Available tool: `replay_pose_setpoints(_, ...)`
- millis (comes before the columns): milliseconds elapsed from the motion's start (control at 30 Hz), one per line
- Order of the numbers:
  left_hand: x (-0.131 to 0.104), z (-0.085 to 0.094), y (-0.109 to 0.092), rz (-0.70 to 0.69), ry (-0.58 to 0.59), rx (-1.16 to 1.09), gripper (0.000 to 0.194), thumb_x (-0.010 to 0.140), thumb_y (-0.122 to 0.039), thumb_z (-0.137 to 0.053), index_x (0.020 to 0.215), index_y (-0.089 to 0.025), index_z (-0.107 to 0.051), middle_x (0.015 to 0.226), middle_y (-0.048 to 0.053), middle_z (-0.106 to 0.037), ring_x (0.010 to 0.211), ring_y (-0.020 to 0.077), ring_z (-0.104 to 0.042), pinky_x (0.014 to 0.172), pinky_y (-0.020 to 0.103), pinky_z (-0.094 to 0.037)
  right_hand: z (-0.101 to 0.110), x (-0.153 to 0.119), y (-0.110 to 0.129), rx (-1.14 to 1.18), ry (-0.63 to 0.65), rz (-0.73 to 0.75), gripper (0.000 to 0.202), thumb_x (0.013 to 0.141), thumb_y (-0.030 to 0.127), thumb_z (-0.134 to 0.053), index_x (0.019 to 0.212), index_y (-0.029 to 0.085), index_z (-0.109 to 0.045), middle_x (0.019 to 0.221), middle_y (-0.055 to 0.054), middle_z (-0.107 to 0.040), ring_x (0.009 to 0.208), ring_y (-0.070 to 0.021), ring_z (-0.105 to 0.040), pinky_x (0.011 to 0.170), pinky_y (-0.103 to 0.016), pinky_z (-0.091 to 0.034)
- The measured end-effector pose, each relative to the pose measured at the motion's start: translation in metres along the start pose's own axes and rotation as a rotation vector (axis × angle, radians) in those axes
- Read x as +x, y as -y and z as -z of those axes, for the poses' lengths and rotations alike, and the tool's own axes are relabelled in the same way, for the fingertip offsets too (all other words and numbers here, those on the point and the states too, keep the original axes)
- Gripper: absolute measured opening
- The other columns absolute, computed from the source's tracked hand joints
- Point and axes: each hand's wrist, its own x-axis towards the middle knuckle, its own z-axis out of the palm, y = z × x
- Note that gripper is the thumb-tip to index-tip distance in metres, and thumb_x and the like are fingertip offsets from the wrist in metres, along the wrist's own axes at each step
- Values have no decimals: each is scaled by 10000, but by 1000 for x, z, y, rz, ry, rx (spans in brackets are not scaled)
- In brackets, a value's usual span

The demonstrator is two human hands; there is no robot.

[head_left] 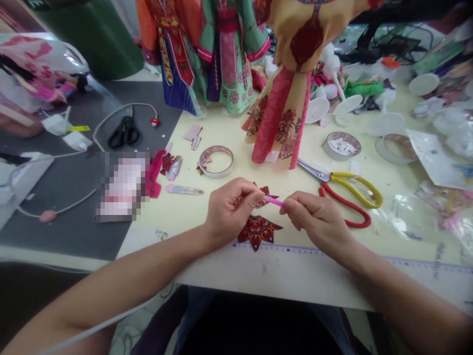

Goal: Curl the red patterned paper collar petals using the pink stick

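2 hands meet over the near edge of the cream table (pixel 221 276). Far to the left, on a grey mat (pixel 74 197), lie black scissors (pixel 124 132) and a white cord (pixel 55 157). A tape ring (pixel 216 161) sits beyond the left hand (pixel 227 209), whose fingers are curled and pinched onto one end of a thin pink stick (pixel 274 200), along with a red patterned paper piece (pixel 263 192) partly hidden behind them. Just below that hand, a red star-shaped patterned cutout (pixel 257 231) lies flat on the table. The right hand (pixel 318 219) pinches the stick's other end, so the stick bridges the small gap between both hands. Behind them stands a paper-dressed figure (pixel 284 118). To the right, yellow-and-red scissors (pixel 343 195) lie near the right hand.
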Motion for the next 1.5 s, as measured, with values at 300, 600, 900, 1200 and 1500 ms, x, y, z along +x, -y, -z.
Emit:
replay_pose_setpoints(300,0,2,2,-78,0,-7,129,824,-205,-588,710,-146,-599,674,16,-607,632,95,-555,592,223,-458,0,1,0,150,102,-95,315,871,407,-470,691,175,-585,478,42,-463,432,-63,-384,423,-214,-298)
replay_pose_setpoints(600,4,1,7,245,83,-366,242,729,-247,-697,941,-152,-628,746,15,-660,676,100,-630,661,208,-547,2,2,-8,485,136,-235,361,874,472,-449,704,178,-573,435,74,-354,421,-57,-348,446,-211,-332)
replay_pose_setpoints(900,6,3,5,303,16,-328,99,772,-250,-657,836,-180,-682,783,8,-678,685,78,-628,644,173,-526,-2,2,-7,26,-15,2,313,890,389,-448,756,169,-628,501,44,-453,456,-57,-404,434,-203,-303)
replay_pose_setpoints(1200,5,3,3,230,16,-213,76,791,-229,-627,770,-164,-660,732,5,-660,666,86,-600,621,195,-490,-5,-2,-4,-78,-179,105,145,799,311,-609,812,180,-548,576,41,-544,480,-67,-439,455,-203,-349)
replay_pose_setpoints(1500,4,4,2,78,76,-104,86,827,-208,-580,793,-171,-651,738,25,-636,676,112,-575,627,246,-472,2,1,-3,78,41,-67,304,883,405,-456,726,178,-583,522,38,-460,479,-74,-393,459,-231,-295)
